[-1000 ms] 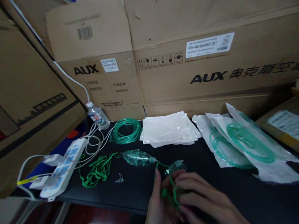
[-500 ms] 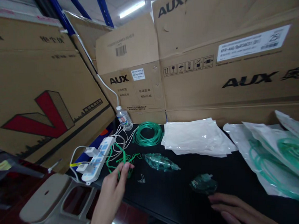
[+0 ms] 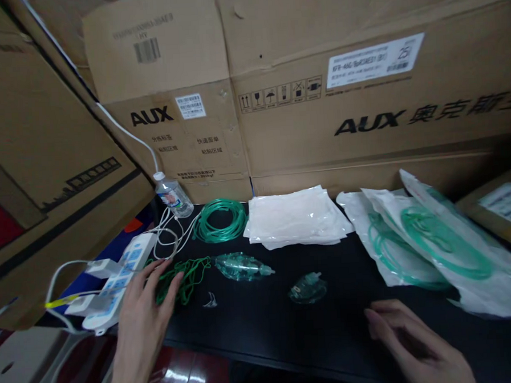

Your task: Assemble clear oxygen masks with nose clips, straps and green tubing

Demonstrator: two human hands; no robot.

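Note:
My left hand (image 3: 144, 314) is spread open over a tangled bundle of green elastic cord (image 3: 187, 279), its thumb and fingers around the near side. Right of the cord lies a clear green oxygen mask (image 3: 242, 267). A smaller, darker green mask piece (image 3: 307, 289) sits farther right. Small clear bent clips (image 3: 210, 300) rest between the cord and the table's front edge. My right hand (image 3: 417, 343) hovers at the front right, fingers loosely curled and tips together, with nothing visible in them. It is apart from the mask piece.
Behind the masks are a coil of green tubing (image 3: 220, 234) and a stack of white bags (image 3: 297, 218). Bagged green tubing (image 3: 429, 239) lies right. A power strip (image 3: 123, 284), cables and a plastic bottle (image 3: 174, 197) stand left. Large cardboard boxes (image 3: 287, 138) wall the back.
My left hand has gone from pinching at the cord to spread fingers, and the cord now lies lower and bunched. My right hand has drawn away from the small mask piece and curled. The view has shifted right.

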